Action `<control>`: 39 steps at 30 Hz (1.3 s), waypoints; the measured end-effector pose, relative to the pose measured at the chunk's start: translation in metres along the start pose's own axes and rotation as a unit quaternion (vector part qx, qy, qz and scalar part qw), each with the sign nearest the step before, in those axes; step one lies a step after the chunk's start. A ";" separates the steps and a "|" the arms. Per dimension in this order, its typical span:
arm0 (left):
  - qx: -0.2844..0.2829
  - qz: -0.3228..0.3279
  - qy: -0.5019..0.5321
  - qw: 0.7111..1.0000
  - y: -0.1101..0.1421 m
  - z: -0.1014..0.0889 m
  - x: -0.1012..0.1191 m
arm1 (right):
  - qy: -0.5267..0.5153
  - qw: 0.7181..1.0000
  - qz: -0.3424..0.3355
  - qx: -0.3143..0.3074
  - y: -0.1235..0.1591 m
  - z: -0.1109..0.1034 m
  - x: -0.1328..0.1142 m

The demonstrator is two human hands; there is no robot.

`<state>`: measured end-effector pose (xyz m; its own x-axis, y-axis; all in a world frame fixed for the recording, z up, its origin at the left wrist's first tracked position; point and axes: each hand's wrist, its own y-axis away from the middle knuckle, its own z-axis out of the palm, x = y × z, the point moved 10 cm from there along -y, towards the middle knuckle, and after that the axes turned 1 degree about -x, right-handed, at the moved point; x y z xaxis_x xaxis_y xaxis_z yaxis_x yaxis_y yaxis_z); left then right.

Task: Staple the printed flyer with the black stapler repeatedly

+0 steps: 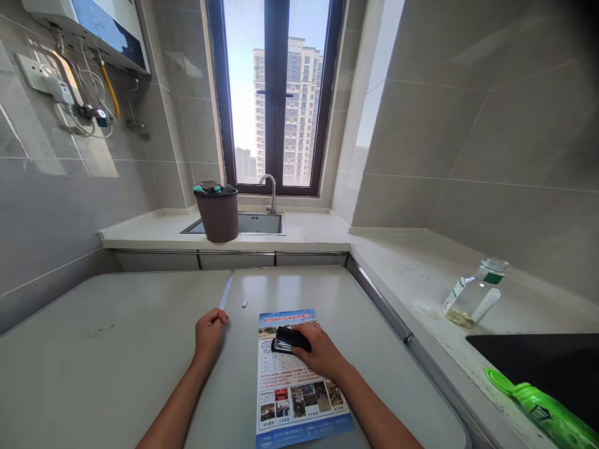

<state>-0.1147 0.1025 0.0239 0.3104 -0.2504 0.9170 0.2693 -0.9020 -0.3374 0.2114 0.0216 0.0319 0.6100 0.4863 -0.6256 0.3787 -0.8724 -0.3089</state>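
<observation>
My right hand [319, 350] is wrapped around a black stapler [292, 339], held over the upper part of a printed leaflet [304, 380]. The leaflet lies on the pale tabletop [116, 374] and has a blue border, Chinese text and several small photos. To the left, my left hand [210, 333] rests on the tabletop with its fingers curled closed. A narrow pale strip [227, 289] runs from the table's far edge to these fingers; I cannot tell whether it is held or part of the table. Between the hands, beyond them, lies a small whitish piece [244, 304].
A brown bin [218, 215] stands by the sink [262, 223] with its faucet [272, 193]. Along the right counter [397, 262] are a glass jar [475, 296], a black panel [552, 362] and a green bottle [552, 408]. A water heater [93, 28] hangs at upper left.
</observation>
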 end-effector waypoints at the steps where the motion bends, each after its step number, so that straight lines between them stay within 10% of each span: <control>1: -0.049 0.023 -0.002 0.999 0.004 0.013 0.010 | -0.002 1.000 -0.004 0.001 0.000 -0.001 0.000; 5: -0.343 0.165 -0.049 0.924 0.050 0.081 0.055 | -0.017 1.000 -0.004 0.013 0.000 -0.007 0.004; 8: -0.412 0.204 -0.112 0.881 0.074 0.098 0.062 | -0.018 0.999 0.009 0.031 0.000 -0.012 0.009; 30: -0.431 0.224 -0.146 0.862 0.100 0.124 0.060 | -0.085 0.994 0.055 0.048 -0.001 -0.045 0.039; 39: -0.438 0.205 -0.120 0.867 0.099 0.125 0.056 | -0.086 0.996 -0.018 0.005 -0.003 -0.031 0.006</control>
<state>0.0436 0.0434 0.0148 0.4256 -0.6282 0.6514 -0.6714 -0.7018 -0.2382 0.2352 0.0281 0.0512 0.4675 0.5016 -0.7279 0.3908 -0.8559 -0.3388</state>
